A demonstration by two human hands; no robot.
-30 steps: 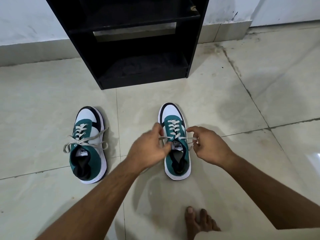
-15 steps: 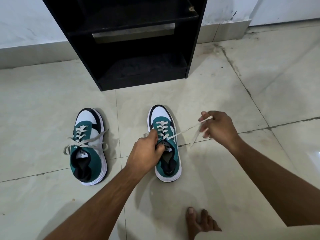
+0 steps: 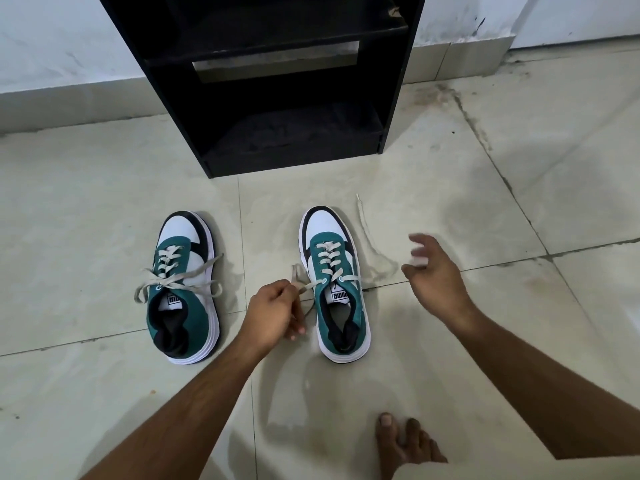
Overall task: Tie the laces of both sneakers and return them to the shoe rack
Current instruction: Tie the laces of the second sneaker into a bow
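Head view, looking down at a pale tiled floor (image 3: 450, 188): two green, white and black sneakers stand side by side, toes toward a black shoe rack (image 3: 277, 98) against the wall. Its lower shelf holds nothing (both shoes are on the floor, just in front of it). The left sneaker (image 3: 183, 289) has its laces in a loose bow across the tongue. The right sneaker (image 3: 334, 285) is untied. The left hand (image 3: 273, 313) is closed in a pinch on the left lace end (image 3: 301, 282), just beside that shoe's collar. The right hand (image 3: 433, 275) hovers to the shoe's right with fingers spread and blurred, gripping nothing. The right lace end (image 3: 367, 233) trails loose beside the shoe toward the rack. A bare foot (image 3: 401, 441) rests on the tiles near the bottom edge.
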